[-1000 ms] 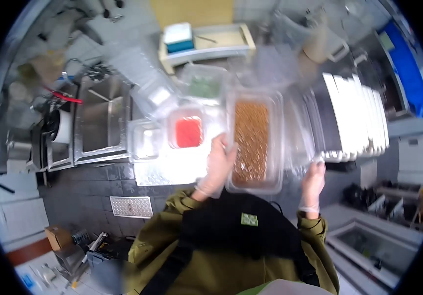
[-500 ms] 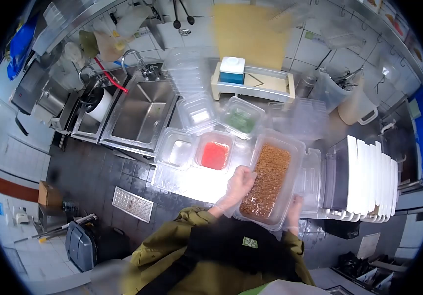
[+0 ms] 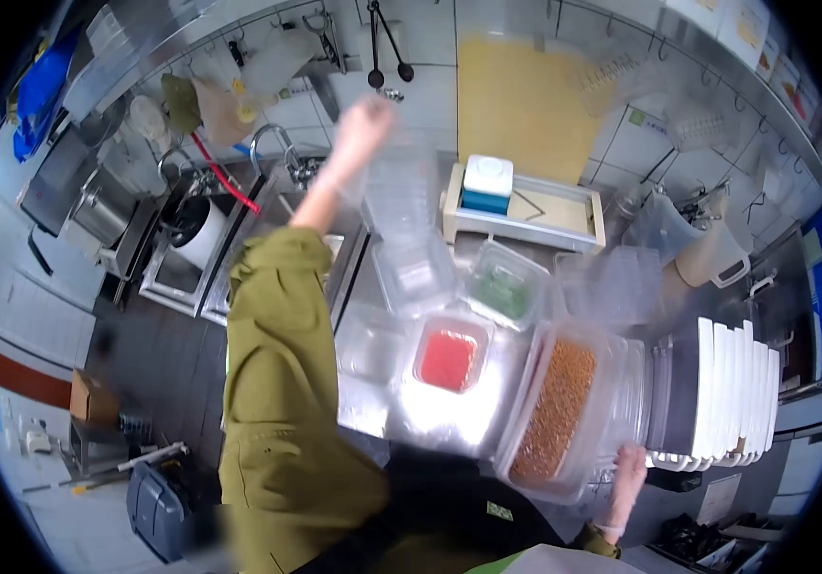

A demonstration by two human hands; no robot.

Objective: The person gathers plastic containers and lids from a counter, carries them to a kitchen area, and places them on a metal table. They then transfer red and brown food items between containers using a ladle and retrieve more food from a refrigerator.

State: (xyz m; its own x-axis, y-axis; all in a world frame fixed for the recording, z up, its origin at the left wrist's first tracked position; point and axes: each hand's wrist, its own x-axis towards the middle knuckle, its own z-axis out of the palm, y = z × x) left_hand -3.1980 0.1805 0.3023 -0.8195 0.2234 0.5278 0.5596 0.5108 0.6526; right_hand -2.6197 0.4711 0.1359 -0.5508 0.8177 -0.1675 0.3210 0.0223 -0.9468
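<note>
A person's gloved right hand grips the near corner of a clear tub of brown granules, which lies lengthwise on the steel counter, running away from the hand. The left hand, at the end of an olive sleeve, is raised high against a tall stack of clear containers. It is blurred, so whether it is open or closed cannot be told. Just left of the tub, beyond the right hand, sits a container of red sauce, with an empty clear container further left and a container of green contents behind it. Right of the right hand stands a row of white trays on edge. Below the left hand lies a steel sink. To that hand's right, a blue-and-white box rests on a cream tray before a yellow cutting board, and ladles hang on the tiled wall above.
</note>
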